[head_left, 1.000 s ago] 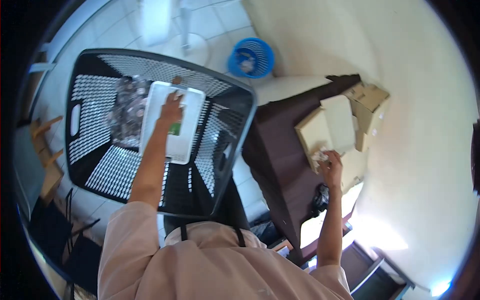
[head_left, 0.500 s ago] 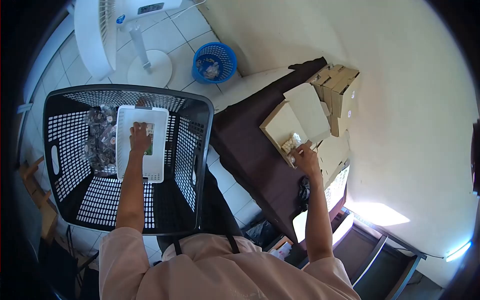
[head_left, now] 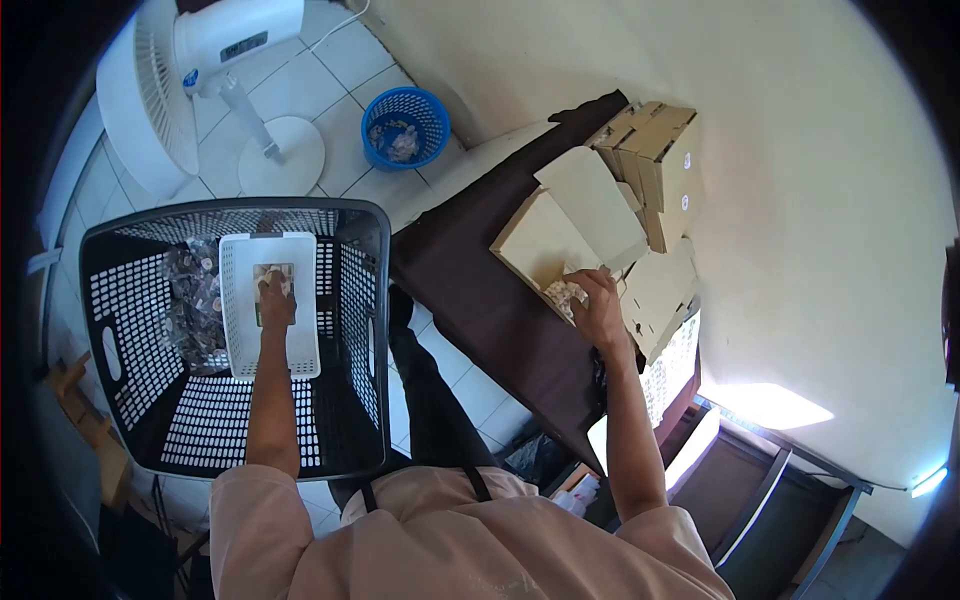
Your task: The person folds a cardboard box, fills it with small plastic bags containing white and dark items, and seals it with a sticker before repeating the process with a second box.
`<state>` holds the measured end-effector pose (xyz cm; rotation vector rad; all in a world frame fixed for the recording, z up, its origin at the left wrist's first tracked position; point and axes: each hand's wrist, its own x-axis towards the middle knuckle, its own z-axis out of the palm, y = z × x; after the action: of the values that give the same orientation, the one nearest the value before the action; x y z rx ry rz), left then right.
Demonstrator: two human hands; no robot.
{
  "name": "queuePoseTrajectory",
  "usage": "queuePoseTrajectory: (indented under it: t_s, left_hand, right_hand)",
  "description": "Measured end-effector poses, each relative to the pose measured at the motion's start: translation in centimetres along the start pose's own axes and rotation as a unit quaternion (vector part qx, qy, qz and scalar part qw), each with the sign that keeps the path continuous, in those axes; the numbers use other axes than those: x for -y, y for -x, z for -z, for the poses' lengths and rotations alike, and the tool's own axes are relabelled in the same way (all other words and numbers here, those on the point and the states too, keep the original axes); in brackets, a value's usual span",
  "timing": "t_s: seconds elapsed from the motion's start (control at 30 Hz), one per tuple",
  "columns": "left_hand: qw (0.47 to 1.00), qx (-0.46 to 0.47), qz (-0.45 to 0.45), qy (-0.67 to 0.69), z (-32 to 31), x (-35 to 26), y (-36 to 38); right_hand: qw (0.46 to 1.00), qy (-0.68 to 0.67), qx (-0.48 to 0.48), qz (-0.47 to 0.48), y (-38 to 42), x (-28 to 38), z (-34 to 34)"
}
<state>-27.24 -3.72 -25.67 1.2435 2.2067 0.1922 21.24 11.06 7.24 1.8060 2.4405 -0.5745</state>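
Observation:
My left hand reaches into a white plastic basket, its fingers closed over a small flat printed packet. That basket sits inside a large black laundry basket, beside a pile of clear-wrapped dark items. Over on the brown-covered table, my right hand pinches a clear plastic bag of small beige pieces at the near corner of an open cardboard box. My fingertips hide part of the bag.
Stacked cardboard boxes and flattened cardboard lie along the wall on the brown tablecloth. A blue bin and a white standing fan stand on the tiled floor. A dark metal frame is at lower right.
The whole view has shifted, with the table and bin further left. My left hand has moved from the packet's left side onto its middle. My right hand stays at the bag.

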Motion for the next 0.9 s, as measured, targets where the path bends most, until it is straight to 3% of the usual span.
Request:
queuePoseTrajectory:
  t_s: [0.13, 0.17, 0.27, 0.3, 0.4, 0.5, 0.6, 0.67, 0.7, 0.73, 0.9]
  left_hand:
    - [0.997, -0.026, -0.005, 0.077, 4.1, -1.3, 1.9]
    - [0.986, -0.04, -0.019, 0.162, 5.7, -1.9, 2.7]
    - [0.944, -0.055, 0.018, 0.325, 10.9, -4.9, 6.5]
    - [0.909, -0.062, 0.008, 0.412, 13.3, -7.3, 8.6]
    - [0.858, -0.053, -0.041, 0.509, 17.9, -12.9, 12.5]
    - [0.848, -0.035, -0.093, 0.521, 20.3, -19.3, 15.3]
    - [0.865, -0.053, -0.192, 0.46, 19.8, -25.2, 16.6]
    - [0.775, 0.075, -0.148, 0.61, 21.1, -31.1, 18.5]
    - [0.759, 0.097, -0.173, 0.62, 20.8, -33.5, 18.8]
    - [0.739, 0.123, -0.203, 0.63, 20.4, -36.2, 19.2]
    - [0.774, 0.19, -0.25, 0.55, 20.1, -40.4, 20.1]
  right_hand:
    - [0.998, -0.034, -0.056, -0.006, 0.0, 0.3, 0.4]
    - [0.996, -0.053, -0.065, -0.027, 0.2, 0.3, 0.3]
    - [0.997, -0.065, -0.04, -0.03, 0.9, 0.1, 0.5]
    - [0.996, -0.075, -0.049, -0.024, 0.8, -0.2, 0.4]
    - [0.993, -0.063, -0.093, 0.024, 0.8, -1.1, 0.2]
    - [0.998, -0.039, -0.02, 0.043, 1.2, -1.7, -0.5]
    - [0.992, -0.084, -0.09, 0.039, 1.2, -0.4, 1.9]
    - [0.987, -0.063, -0.126, 0.082, 1.0, 1.8, 4.7]
    - [0.926, -0.378, 0.003, 0.016, 1.0, 3.7, 6.0]
    - [0.753, -0.644, 0.128, -0.051, 1.3, 4.5, 7.4]
    - [0.714, -0.684, 0.141, 0.034, 2.5, 6.6, 7.6]
